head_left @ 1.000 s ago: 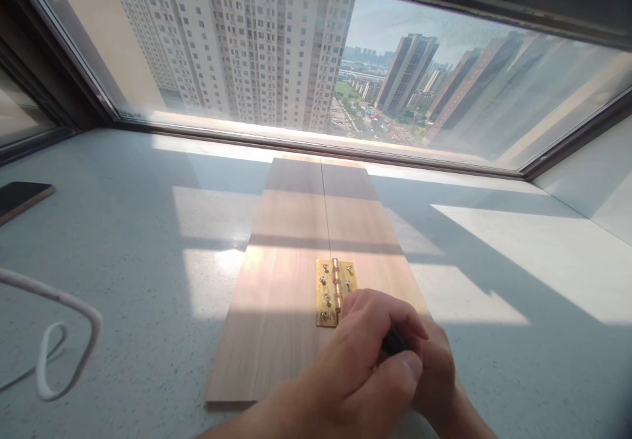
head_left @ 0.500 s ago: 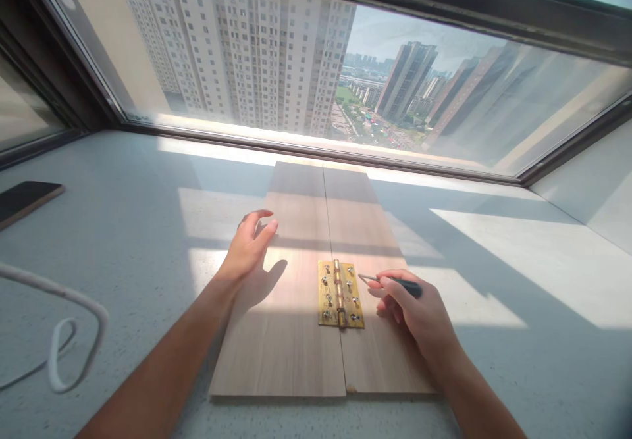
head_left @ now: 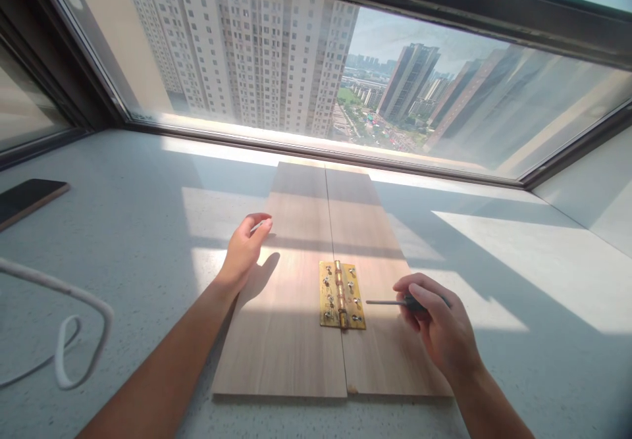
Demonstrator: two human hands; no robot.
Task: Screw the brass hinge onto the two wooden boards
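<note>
Two light wooden boards point(head_left: 296, 307) lie side by side on a pale sill, joined by a brass hinge point(head_left: 342, 285) with several screws standing in it. My right hand point(head_left: 439, 330) is closed round a small dark-handled screwdriver point(head_left: 395, 303), whose thin shaft points left at the hinge's right leaf. My left hand point(head_left: 245, 249) hovers over the left board's left edge, fingers loosely curled and apart, holding nothing.
A white cable point(head_left: 64, 334) loops on the sill point(head_left: 123, 215) at the left. A dark phone point(head_left: 27, 197) lies at the far left edge. A large window point(head_left: 345, 70) runs along the back, with its frame just beyond the boards.
Both hands were bunched together below the hinge a second ago. They have since parted. My right hand then drew back to the right and lowered the screwdriver; my left hand barely shifted.
</note>
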